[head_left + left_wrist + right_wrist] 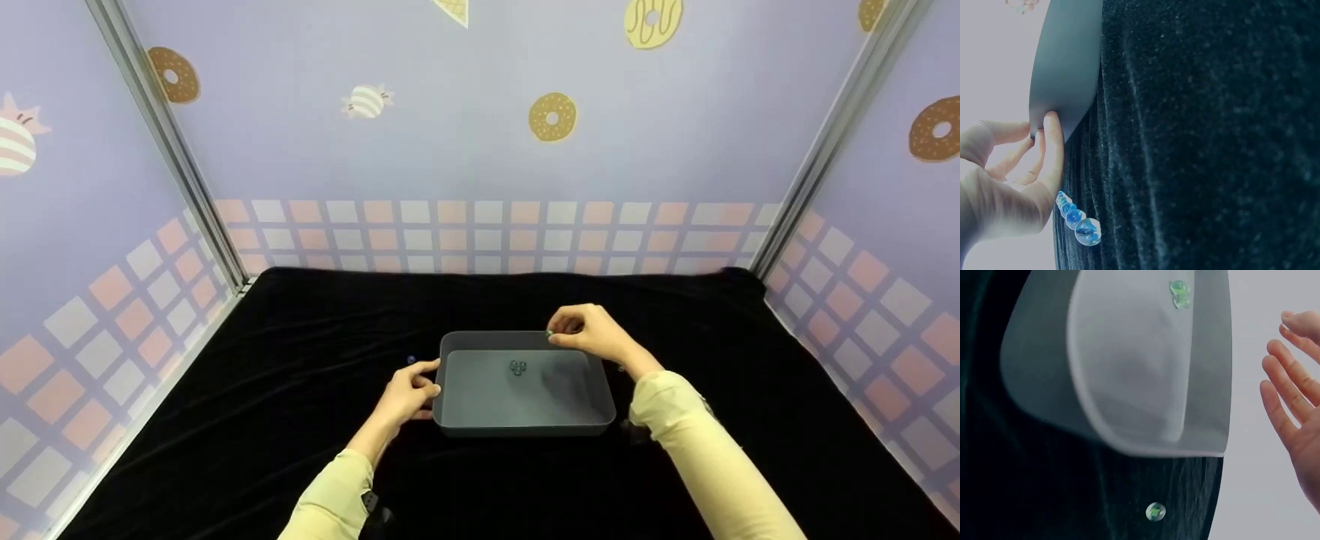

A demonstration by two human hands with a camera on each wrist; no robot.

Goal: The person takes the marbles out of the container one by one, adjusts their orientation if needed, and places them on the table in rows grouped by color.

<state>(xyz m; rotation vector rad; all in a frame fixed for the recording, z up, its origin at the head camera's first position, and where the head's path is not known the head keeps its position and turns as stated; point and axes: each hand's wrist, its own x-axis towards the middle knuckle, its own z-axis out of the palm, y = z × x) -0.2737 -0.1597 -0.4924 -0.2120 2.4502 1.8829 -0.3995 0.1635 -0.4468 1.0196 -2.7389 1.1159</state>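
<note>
A grey rectangular tray (480,409) lies on black cloth, with several clear green marbles (517,367) together on its floor. My left hand (405,394) grips the tray's left wall, its fingertips on the wall and rim in the left wrist view. Above the tray's far right rim, my right hand (592,330) pinches a small green marble (549,333) between thumb and forefinger. That marble cannot be made out in the right wrist view, where the other fingers spread loosely. Outside the tray, a row of blue marbles (1088,232) lies by my left hand.
One green marble (1156,512) rests on the cloth beyond the tray's right end. Black velvety cloth (300,360) covers the table and is slightly wrinkled. Patterned walls (480,150) enclose the back and both sides.
</note>
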